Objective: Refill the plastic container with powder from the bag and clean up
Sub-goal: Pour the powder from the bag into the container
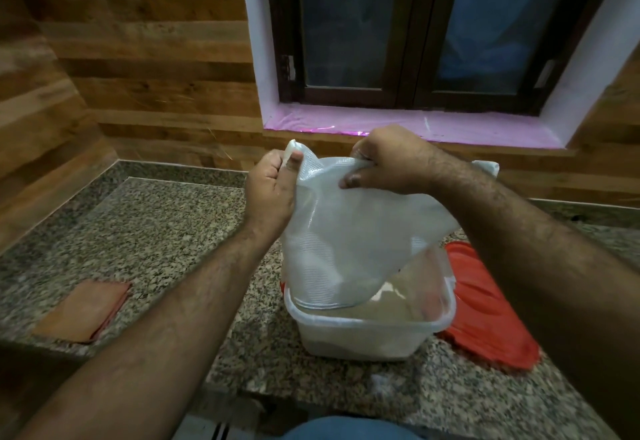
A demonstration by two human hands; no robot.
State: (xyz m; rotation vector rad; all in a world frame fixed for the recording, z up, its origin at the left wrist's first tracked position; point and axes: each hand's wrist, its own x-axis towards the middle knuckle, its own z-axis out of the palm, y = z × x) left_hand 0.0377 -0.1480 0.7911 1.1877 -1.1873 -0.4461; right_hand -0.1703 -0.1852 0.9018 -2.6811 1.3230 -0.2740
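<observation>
A translucent white plastic bag [349, 232] hangs upside down over a clear rectangular plastic container [363, 335] on the granite counter. My left hand [272, 190] grips the bag's upper left corner. My right hand [388, 162] pinches the bag's top edge further right. The bag's open mouth dips inside the container's rim. Pale brownish powder [388, 308] lies in the container. The bag looks nearly empty and slack.
A red lid [485, 311] lies flat to the right of the container, partly under my right forearm. A folded brown cloth [83, 311] sits at the counter's left front. A small white speck of spill [381, 382] lies near the front edge. Wood-panelled walls and a window stand behind.
</observation>
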